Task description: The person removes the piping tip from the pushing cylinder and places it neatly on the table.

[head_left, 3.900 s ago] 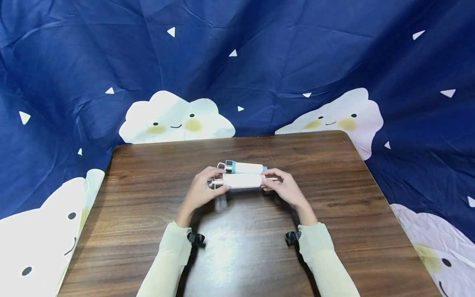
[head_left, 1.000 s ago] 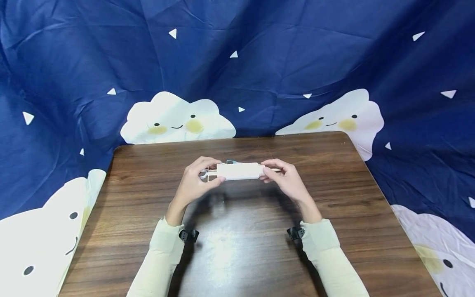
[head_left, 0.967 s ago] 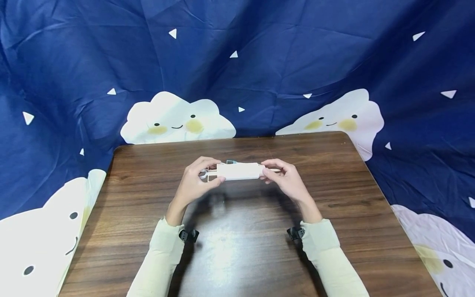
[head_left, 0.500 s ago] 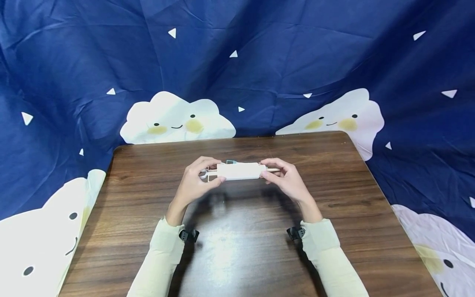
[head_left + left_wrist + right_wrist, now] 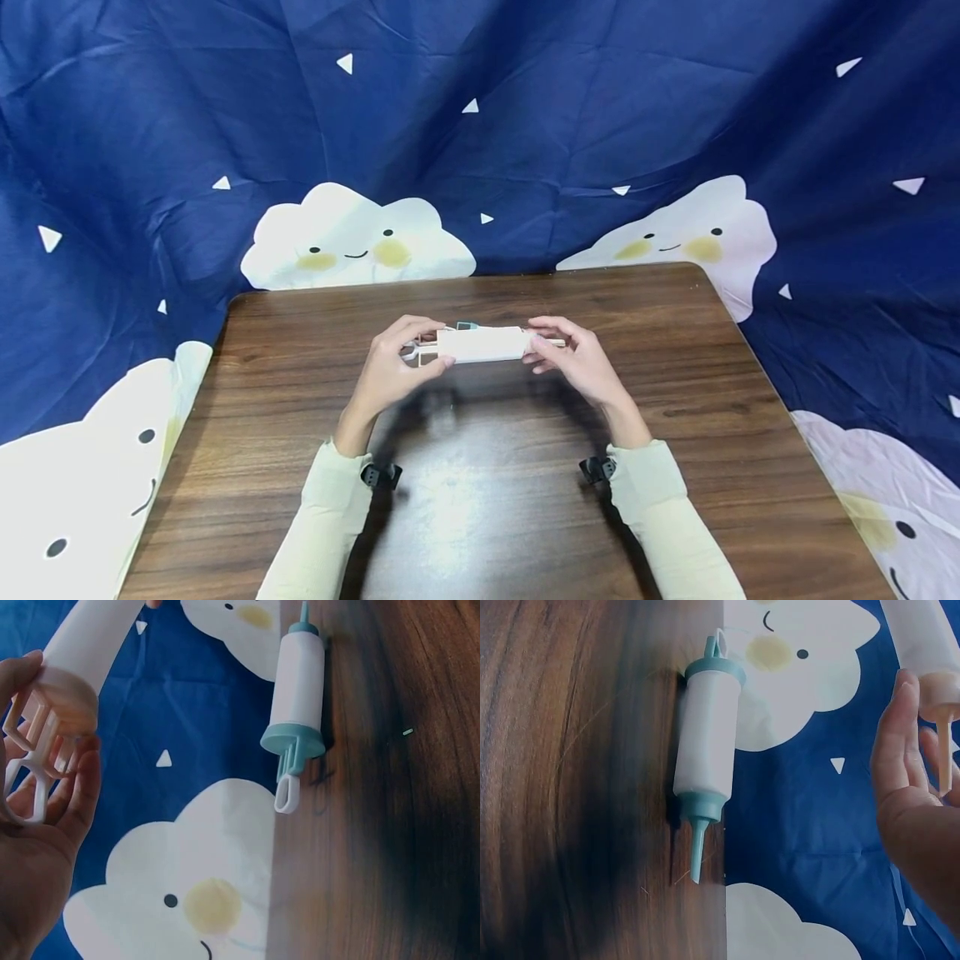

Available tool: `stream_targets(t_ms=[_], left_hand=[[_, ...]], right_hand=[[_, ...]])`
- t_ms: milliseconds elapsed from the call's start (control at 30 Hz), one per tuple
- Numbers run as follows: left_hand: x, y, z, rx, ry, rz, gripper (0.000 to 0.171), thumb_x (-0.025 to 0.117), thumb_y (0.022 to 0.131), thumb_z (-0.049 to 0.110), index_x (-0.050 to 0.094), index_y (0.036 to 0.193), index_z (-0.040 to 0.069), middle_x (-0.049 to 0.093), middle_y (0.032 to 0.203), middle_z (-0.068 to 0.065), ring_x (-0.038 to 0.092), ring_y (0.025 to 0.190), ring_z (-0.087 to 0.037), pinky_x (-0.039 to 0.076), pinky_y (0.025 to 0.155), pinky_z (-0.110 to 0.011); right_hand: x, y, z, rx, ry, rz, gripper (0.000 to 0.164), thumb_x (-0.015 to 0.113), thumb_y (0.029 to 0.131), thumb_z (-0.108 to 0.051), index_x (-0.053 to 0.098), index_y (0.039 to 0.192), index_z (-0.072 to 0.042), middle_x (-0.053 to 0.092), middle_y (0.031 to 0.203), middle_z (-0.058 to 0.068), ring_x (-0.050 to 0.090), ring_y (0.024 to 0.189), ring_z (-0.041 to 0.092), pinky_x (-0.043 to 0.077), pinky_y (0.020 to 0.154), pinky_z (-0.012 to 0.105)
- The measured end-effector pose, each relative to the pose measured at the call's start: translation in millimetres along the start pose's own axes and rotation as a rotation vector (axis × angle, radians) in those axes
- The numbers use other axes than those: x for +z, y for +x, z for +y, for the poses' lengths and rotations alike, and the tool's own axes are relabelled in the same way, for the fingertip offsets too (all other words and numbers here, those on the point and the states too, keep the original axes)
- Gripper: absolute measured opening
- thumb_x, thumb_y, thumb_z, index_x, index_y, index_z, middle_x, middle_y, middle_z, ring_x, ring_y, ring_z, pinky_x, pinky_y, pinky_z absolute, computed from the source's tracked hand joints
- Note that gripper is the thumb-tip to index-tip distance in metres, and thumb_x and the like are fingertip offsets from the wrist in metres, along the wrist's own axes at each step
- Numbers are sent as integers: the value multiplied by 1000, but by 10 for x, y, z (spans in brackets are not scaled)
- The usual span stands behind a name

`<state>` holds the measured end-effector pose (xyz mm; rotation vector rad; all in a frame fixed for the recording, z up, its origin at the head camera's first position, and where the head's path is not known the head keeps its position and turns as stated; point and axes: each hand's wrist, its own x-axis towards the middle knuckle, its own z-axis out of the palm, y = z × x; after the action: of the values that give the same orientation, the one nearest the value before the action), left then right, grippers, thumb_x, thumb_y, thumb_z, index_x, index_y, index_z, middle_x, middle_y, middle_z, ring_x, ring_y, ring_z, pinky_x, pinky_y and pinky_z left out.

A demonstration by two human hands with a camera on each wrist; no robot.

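Both hands hold a white icing syringe point(image 5: 483, 344) with pale peach ends, level above the table. My left hand point(image 5: 392, 360) grips its plunger end, thumb in front and fingers behind; in the left wrist view that hand point(image 5: 46, 802) curls about the peach end with the ring handle point(image 5: 27, 789). At the nozzle end, my right hand point(image 5: 579, 360) pinches the peach cap point(image 5: 939, 691), and the thin nozzle point(image 5: 945, 757) sticks out beside its palm. A second syringe with teal ends point(image 5: 297, 686) lies on the table behind, mostly hidden in the head view.
A brown wood-grain table point(image 5: 480, 517) spreads beneath the hands. Behind it hangs a dark blue cloth point(image 5: 525, 133) printed with smiling clouds and small white triangles. Each wrist wears a small black camera point(image 5: 382, 475). A tiny pale speck point(image 5: 408, 732) lies on the table.
Since the oldest frame, both hands have raised the peach-ended syringe, which now covers most of the teal one. Lately the right fingers have shifted slightly at the nozzle cap; the left hand stays put.
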<state>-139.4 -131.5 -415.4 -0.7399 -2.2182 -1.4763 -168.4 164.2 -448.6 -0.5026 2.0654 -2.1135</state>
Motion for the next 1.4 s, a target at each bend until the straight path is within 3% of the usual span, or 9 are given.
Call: stream_targets(t_ms=[233, 433, 533, 700, 833, 967, 1100, 1167, 1400], left_hand=[[-4, 2, -1, 3, -6, -3, 41, 87, 72, -5, 71, 110, -7, 68, 106, -23, 65, 93, -31, 52, 80, -49], [-9, 14, 22, 1, -14, -6, 42, 86, 72, -6, 70, 110, -9, 68, 107, -23, 65, 93, -41, 52, 81, -48], [-14, 13, 42, -1, -10, -8, 41, 86, 72, -6, 70, 110, -9, 68, 106, -24, 65, 92, -42, 52, 81, -46], [-2, 1, -11, -5, -7, -6, 42, 87, 71, -7, 70, 110, -10, 68, 107, -24, 65, 93, -42, 52, 81, -48], [37, -37, -196, -4, -2, -9, 43, 88, 71, -3, 71, 111, -7, 68, 108, -22, 65, 94, -41, 52, 82, -44], [50, -77, -338, -11, 1, -8, 46, 90, 72, 2, 72, 114, -3, 69, 110, -16, 65, 95, -29, 52, 83, -37], [38, -86, -378, -9, -8, -7, 45, 90, 75, 9, 73, 116, 3, 70, 112, -8, 65, 98, -20, 52, 84, -32], [34, -84, -382, -8, -14, -8, 44, 89, 76, 11, 73, 116, 4, 69, 112, -5, 65, 97, -24, 51, 84, -30], [29, -104, -403, -23, -3, 3, 45, 90, 75, 10, 73, 115, 2, 70, 112, -7, 65, 98, -22, 52, 84, -35]], right_hand=[[-1, 3, 6, -13, 20, 2, 36, 66, 95, 6, 57, 128, 13, 68, 115, 19, 74, 85, 22, 61, 69, 37], [-1, 12, 9, 5, 23, 0, 31, 64, 98, 1, 59, 126, 13, 70, 105, 15, 73, 84, 23, 61, 70, 35], [-5, 2, -1, -7, 20, -3, 35, 66, 94, 6, 58, 127, 15, 68, 114, 19, 73, 85, 23, 61, 69, 33], [1, 8, -9, 2, 28, -2, 35, 63, 98, 1, 56, 129, 16, 69, 114, 15, 73, 87, 19, 61, 71, 34], [4, 4, -8, 4, 47, 19, 32, 64, 97, 2, 58, 125, 18, 71, 109, 12, 72, 84, 17, 61, 70, 34], [5, -6, -7, 15, 92, 17, 36, 64, 96, 4, 55, 128, 19, 68, 116, 12, 71, 85, 15, 60, 68, 32], [30, -4, -11, 73, 156, 11, 33, 60, 101, -2, 56, 127, 19, 71, 107, 7, 69, 83, 15, 57, 60, 27], [40, -1, -5, 89, 174, 22, 30, 59, 102, -3, 59, 123, 18, 71, 102, 7, 68, 81, 15, 56, 58, 26], [28, 2, 49, 81, 135, 64, 31, 60, 103, -7, 59, 121, 18, 71, 100, 7, 70, 82, 16, 57, 63, 26]])
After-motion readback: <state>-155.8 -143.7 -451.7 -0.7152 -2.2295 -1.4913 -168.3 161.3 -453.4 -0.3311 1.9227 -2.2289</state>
